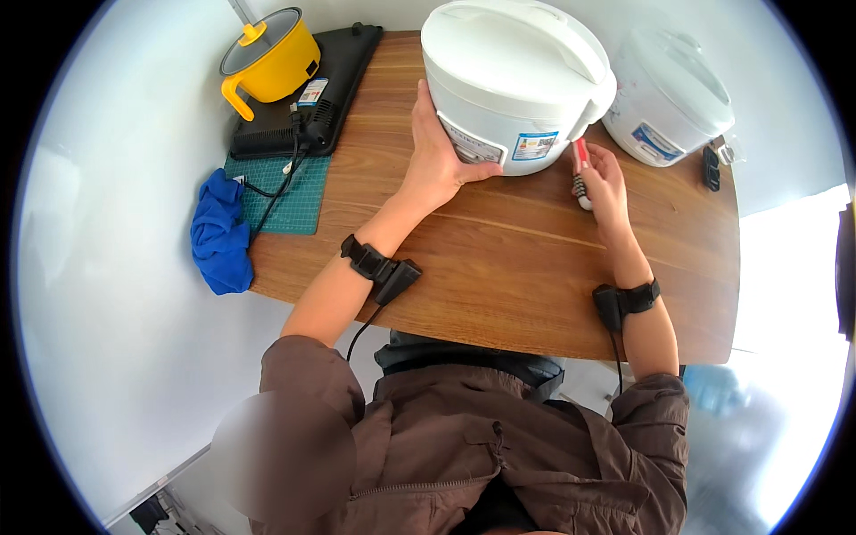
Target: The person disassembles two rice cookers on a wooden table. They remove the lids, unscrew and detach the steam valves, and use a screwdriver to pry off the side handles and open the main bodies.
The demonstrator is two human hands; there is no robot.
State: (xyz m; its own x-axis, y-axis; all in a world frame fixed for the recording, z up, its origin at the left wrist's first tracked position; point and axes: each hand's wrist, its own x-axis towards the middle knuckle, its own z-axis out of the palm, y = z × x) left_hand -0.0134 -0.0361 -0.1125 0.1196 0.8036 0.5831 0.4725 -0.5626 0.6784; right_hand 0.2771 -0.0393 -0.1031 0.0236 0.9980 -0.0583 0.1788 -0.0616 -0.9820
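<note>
Head view: left hand (435,159) spread against side of white cooker (490,125), lid (499,45) shut, sticker (535,146) in place. Right hand (607,183) pinches red-ended object (581,159) beside cooker's lower edge, contact unclear. Cooker between hands; handling apparently underway, unfinished.

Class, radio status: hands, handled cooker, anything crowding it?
Left hand spread against white cooker. Right hand gripping red-tipped object. Second cooker close by, right.
</note>
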